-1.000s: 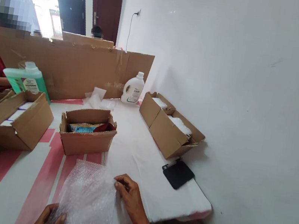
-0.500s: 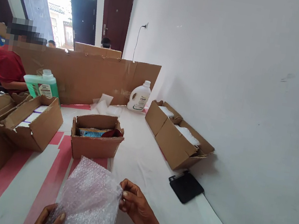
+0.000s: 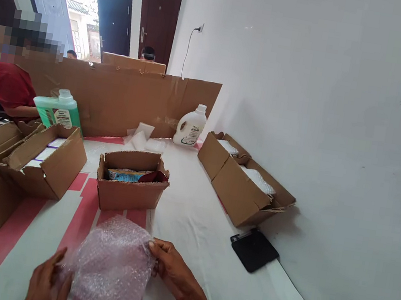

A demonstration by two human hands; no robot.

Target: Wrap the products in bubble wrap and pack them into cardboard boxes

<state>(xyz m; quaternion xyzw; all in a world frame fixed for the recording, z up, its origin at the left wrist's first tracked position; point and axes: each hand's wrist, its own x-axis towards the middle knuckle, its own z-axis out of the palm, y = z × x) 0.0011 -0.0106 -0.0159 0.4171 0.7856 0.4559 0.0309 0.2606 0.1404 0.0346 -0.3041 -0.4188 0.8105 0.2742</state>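
Note:
A sheet of clear bubble wrap (image 3: 111, 270) lies bunched at the near edge of the table (image 3: 193, 220), held between both my hands. My right hand (image 3: 170, 269) pinches its right edge with closed fingers. My left hand (image 3: 46, 283) grips its left side from below. Just beyond the wrap stands a small open cardboard box (image 3: 129, 192) with a blue packet and a dark red item inside.
An open box (image 3: 50, 161) stands at the left and two open boxes (image 3: 244, 182) along the white wall at right. A black flat pouch (image 3: 253, 249) lies near the right edge. A green jug (image 3: 58, 110), a white jug (image 3: 191, 127), a cardboard partition and a seated person are behind.
The bubble wrap has come down from a raised, spread sheet to a bunched heap on the table. My left hand has moved up along its left side.

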